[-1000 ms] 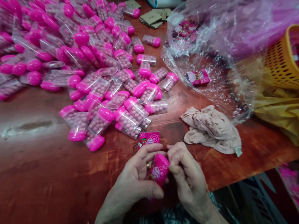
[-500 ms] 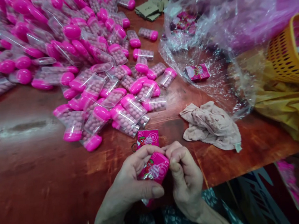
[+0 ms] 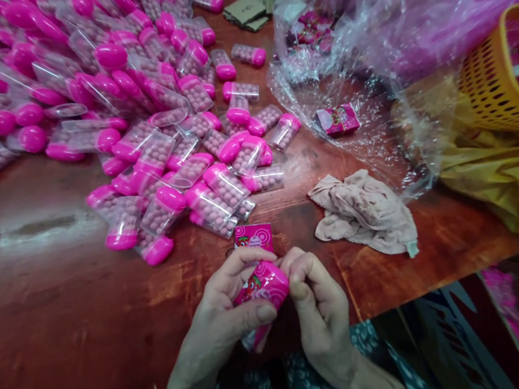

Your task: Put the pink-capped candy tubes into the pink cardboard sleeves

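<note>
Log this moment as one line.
left hand: holding labelled container | right hand: curled at its pink end | table: heaped pink-capped containers, crumpled cloth

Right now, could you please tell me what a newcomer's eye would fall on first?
Probably the big heap of pink-capped containers across the far left of the table. Next, the pink printed pack in the left grip, near the table's front edge, with the right grip pinched at its end. The yellow basket stands out at the right.

Left fingers (image 3: 251, 316) hold a pink container (image 3: 269, 281) (right fingers (image 3: 314, 271) apparently touching).
</note>
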Available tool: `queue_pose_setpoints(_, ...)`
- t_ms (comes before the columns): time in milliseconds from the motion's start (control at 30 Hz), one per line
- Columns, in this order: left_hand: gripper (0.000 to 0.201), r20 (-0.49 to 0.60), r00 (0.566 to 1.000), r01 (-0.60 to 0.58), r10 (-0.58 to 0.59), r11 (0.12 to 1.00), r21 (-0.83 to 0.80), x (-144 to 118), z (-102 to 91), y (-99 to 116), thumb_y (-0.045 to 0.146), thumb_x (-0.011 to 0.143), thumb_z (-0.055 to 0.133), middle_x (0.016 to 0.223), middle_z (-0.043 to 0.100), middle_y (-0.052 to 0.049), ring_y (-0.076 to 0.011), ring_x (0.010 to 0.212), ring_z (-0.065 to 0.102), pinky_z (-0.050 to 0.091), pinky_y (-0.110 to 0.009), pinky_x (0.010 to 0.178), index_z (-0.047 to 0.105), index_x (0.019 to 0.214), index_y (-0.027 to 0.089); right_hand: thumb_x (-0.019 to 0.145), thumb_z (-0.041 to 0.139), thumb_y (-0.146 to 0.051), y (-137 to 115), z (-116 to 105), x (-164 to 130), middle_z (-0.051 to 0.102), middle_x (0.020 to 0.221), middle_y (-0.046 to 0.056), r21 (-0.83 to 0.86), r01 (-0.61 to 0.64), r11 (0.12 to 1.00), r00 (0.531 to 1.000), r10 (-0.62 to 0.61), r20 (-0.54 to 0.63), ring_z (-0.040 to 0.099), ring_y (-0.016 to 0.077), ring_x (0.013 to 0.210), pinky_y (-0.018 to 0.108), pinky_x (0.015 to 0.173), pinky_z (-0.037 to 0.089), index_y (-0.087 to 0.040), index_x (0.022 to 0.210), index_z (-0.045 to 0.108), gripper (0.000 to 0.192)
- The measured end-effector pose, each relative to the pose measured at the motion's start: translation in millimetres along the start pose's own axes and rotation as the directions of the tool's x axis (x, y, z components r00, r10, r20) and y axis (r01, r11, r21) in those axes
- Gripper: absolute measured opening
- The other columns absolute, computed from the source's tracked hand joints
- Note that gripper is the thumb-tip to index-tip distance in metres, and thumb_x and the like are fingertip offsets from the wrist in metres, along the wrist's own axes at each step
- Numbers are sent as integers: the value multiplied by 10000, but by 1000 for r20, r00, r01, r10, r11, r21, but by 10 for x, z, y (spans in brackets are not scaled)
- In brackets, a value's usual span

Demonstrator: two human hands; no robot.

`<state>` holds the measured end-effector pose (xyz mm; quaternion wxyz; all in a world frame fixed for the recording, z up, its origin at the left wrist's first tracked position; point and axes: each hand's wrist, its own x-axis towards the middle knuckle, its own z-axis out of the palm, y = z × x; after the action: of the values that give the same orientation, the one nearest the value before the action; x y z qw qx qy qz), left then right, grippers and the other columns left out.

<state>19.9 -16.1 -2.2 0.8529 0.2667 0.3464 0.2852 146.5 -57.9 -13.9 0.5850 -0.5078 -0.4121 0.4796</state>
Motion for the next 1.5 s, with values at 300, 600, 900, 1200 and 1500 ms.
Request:
queue_pose_setpoints(300, 238, 69, 997, 40, -34, 996, -79, 28, -22, -11, 262, 749, 681, 586, 567, 52, -39, 346, 424, 304, -135, 327, 551, 940, 207, 954, 385, -263, 1, 25, -42, 402, 747, -16, 113, -96, 989, 995, 91, 50, 399, 137, 678, 272, 606, 344, -208, 773, 420, 192)
queue_pose_setpoints(600, 277, 28, 1000, 9, -9, 1000, 10, 32, -52, 27, 392, 747, 669, 637, 498, 21, -72, 511, 388, 285, -171, 447, 578, 888, 172, 953, 379, -259, -11, 74, -56, 398, 756, -6, 48, -114, 992, 994, 114, 5, 397, 146, 686, 288, 613, 341, -209, 776, 420, 188)
queue_pose_setpoints(900, 339, 90, 990, 106, -111, 992, 61, 2, -92, 28, 337, 655, 764, 653, 454, 39, -83, 548, 355, 238, -207, 491, 555, 879, 190, 947, 399, -288, -12, 83, -69, 408, 754, -7, 31, -55, 998, 998, 56, -32, 411, 145, 692, 284, 613, 352, -207, 775, 437, 194)
queue_pose_setpoints(1200, 347, 81, 988, 133, -132, 991, -1, -19, -116, 21, 345, 638, 779, 622, 482, 33, -81, 515, 379, 242, -196, 458, 584, 878, 186, 944, 391, -263, -18, 102, -76, 411, 753, -5, 12, -24, 1000, 999, 24, -32, 428, 151, 704, 295, 628, 366, -208, 771, 431, 185)
queue_pose_setpoints(1500, 283, 81, 988, 128, -128, 992, 3, -33, -68, 8, 350, 675, 752, 574, 545, 26, -47, 427, 403, 283, -147, 399, 614, 854, 178, 940, 402, -206, -17, -35, 43, 432, 768, -6, -102, -23, 995, 992, 10, -128, 457, 148, 743, 289, 661, 366, -206, 757, 437, 186)
